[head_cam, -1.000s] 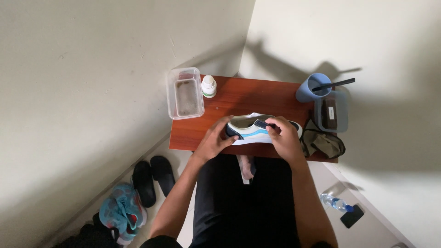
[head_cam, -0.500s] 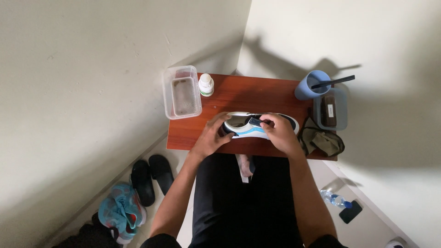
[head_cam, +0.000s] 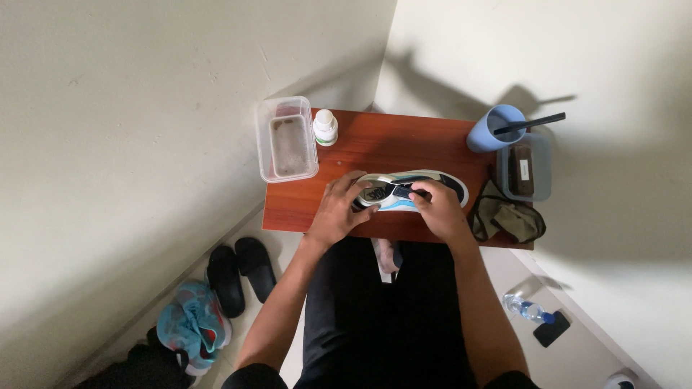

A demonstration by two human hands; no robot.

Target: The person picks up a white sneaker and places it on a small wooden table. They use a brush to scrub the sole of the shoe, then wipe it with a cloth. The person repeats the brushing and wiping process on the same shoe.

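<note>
Mid-clean, I'd judge: left hand (head_cam: 339, 212) clamps the sneaker (head_cam: 414, 191) on the table (head_cam: 389, 140), right hand (head_cam: 440, 209) pinches a small dark brush (head_cam: 401, 191) over its opening; water tub (head_cam: 286, 140) unused.

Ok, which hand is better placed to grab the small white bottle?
Probably the left hand: it steadies the sneaker on the side nearer the small white bottle, while the right hand is busy at the sneaker's opening, farther off.

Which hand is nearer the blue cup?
Right. The right hand rests on the shoe, below-left of the blue cup; the left hand is farther left.
</note>
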